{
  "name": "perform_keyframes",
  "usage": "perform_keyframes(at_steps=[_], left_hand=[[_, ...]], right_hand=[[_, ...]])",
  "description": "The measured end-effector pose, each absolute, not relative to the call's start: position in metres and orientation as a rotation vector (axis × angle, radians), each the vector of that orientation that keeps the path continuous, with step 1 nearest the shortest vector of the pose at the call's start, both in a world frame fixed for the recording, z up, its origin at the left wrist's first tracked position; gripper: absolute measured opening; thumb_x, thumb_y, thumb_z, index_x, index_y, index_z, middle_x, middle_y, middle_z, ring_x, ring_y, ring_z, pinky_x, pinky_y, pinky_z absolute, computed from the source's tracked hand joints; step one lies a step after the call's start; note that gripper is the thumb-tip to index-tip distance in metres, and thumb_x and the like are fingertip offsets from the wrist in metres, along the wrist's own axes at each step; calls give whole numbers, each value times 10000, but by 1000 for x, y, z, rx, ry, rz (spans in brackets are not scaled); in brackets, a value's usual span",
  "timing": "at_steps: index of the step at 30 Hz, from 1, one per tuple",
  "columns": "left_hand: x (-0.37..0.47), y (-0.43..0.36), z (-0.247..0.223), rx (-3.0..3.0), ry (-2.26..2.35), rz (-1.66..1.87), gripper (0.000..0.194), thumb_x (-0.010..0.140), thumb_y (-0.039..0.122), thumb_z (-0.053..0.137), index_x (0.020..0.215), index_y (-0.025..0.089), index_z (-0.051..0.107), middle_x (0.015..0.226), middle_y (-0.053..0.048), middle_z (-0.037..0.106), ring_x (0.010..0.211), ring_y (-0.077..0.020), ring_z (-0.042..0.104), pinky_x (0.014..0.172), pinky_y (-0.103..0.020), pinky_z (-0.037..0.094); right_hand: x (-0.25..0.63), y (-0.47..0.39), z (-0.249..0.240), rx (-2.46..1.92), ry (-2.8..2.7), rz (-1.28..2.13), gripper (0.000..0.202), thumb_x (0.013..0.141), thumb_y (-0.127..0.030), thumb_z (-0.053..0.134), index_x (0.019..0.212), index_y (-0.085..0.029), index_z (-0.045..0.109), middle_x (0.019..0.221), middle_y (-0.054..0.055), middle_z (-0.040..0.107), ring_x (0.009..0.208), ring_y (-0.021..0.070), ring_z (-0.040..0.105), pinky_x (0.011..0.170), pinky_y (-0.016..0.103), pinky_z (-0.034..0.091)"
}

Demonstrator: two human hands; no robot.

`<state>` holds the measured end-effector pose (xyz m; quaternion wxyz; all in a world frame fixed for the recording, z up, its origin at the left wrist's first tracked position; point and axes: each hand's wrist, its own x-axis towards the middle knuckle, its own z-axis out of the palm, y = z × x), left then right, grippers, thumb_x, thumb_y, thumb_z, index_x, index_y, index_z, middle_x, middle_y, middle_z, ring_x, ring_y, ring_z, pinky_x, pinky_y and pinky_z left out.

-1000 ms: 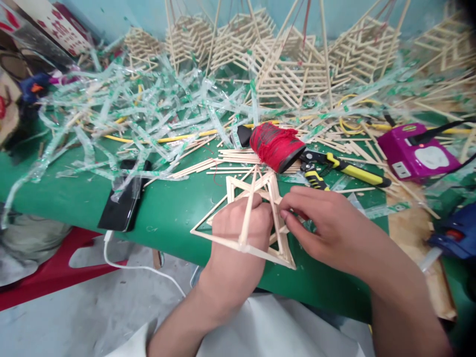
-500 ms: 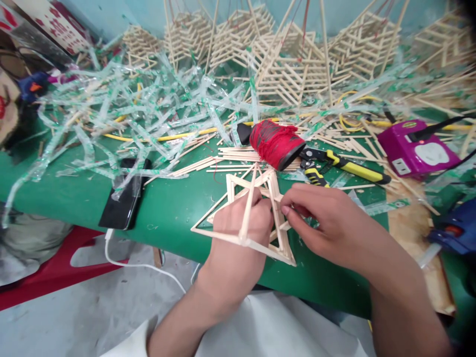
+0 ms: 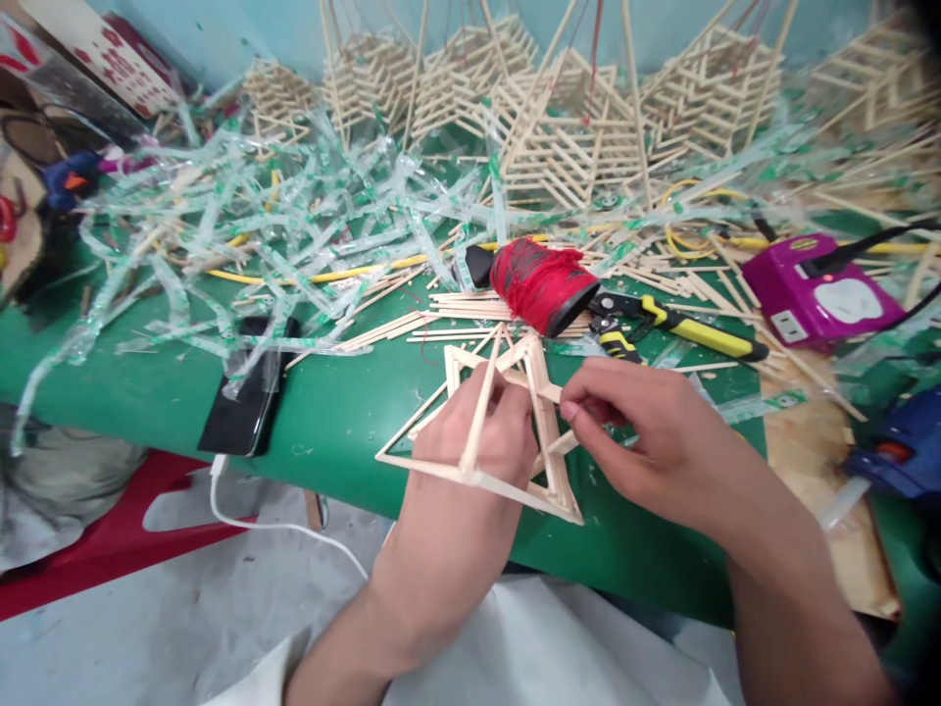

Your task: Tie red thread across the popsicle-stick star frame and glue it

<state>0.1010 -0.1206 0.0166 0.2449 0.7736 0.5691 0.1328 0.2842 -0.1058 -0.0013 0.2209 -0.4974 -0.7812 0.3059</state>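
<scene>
A small star-like wooden frame [image 3: 469, 475] sits at the near edge of the green table [image 3: 338, 397], in the middle of the scene, its sticks meeting in points. The left hand [image 3: 447, 436] reaches inside it, knuckles up and fingers curled; the fingertips are hidden, so I cannot tell what they hold. The right hand [image 3: 647, 441] is just beside the frame's right side, thumb and fingertips drawn into a narrow pinch at the end of a short stick [image 3: 550, 392]. Whether that end, or a fine thread, lies in the pinch is too small to tell.

What has just changed is slight: the right fingertips are a touch farther from the frame's side, and more of the short stick shows. I judge this to be fine handling at that side, with the frame's shape unaltered.

Just beyond the frame lie a spool of red thread [image 3: 540, 279] and thin sticks [image 3: 467, 306], with yellow-and-black pliers [image 3: 702, 333] to the right. A phone [image 3: 239, 407] is on the left; farther back are tape strips [image 3: 294, 221] and finished-looking stick lattices [image 3: 566, 172].
</scene>
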Motion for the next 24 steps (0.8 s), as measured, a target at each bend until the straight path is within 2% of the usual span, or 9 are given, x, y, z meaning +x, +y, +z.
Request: perform_keyframes(at_steps=[6, 11, 14, 19, 24], left_hand=[[99, -124, 15, 2113, 1544, 444, 113, 953, 111, 520, 900, 177, 595, 944, -35, 576, 768, -168, 512, 658, -311, 402], [98, -122, 15, 2104, 1505, 524, 119, 959, 113, 530, 875, 165, 597, 883, -22, 586, 756, -157, 530, 648, -300, 405], [98, -122, 15, 2083, 1513, 516, 128, 964, 115, 527, 898, 160, 626, 892, -30, 609, 783, -165, 563, 681, -306, 440], [97, -124, 10, 2091, 1513, 455, 197, 959, 109, 523, 1085, 169, 662, 1054, -75, 634, 953, -216, 605, 823, -356, 509], [99, -123, 7, 2135, 1559, 333, 167, 961, 139, 520, 1026, 171, 671, 991, -70, 614, 891, -210, 590, 773, -349, 501]], right_hand=[[285, -109, -2, -1347, -2012, 824, 144, 933, -122, 537, 804, -175, 571, 744, -19, 532, 675, 95, 473, 604, 252, 368], [285, -109, -4, -1353, -1993, 821, 123, 932, -130, 556, 823, -179, 585, 746, -16, 551, 670, 100, 483, 595, 259, 370], [285, -109, -4, -1351, -2022, 817, 119, 934, -127, 553, 837, -184, 591, 761, -8, 567, 679, 110, 501, 600, 266, 373], [283, -109, -2, -1352, -2060, 839, 128, 939, -121, 535, 859, -185, 610, 789, 10, 584, 692, 125, 522, 625, 274, 397], [280, -109, -3, -1343, -2109, 798, 138, 947, -139, 525, 853, -169, 622, 780, 10, 560, 696, 130, 512, 638, 294, 391]])
